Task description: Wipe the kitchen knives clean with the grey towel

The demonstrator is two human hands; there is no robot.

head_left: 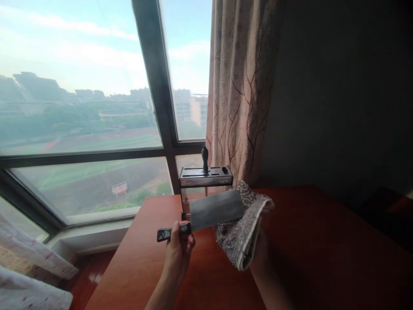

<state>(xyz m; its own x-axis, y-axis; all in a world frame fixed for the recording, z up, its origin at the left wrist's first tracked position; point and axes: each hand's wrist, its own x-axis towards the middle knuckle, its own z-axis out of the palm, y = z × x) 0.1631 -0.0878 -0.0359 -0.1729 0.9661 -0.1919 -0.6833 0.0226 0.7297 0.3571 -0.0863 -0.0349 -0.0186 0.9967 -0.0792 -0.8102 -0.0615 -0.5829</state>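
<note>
A cleaver point(217, 209) with a broad grey blade and a black handle is raised over the table, its blade pointing right. My left hand point(179, 246) is closed around the handle close to the blade. My right hand point(260, 249) is mostly hidden behind a grey, shaggy cloth point(237, 241) with a pale hem, which it holds up. The cloth touches the blade's far right end and lies partly behind it. Beyond the blade stands a knife block point(206, 175) with a slotted top and clear sides. Another knife's dark handle point(204, 159) sticks up from it.
The reddish-brown wooden table point(135, 258) spreads out beneath my hands. A large window with dark frames point(161, 77) rises behind and to the left. A patterned curtain point(241, 94) hangs behind the knife block, and another curtain point(29, 280) lies at lower left. The right side is dark.
</note>
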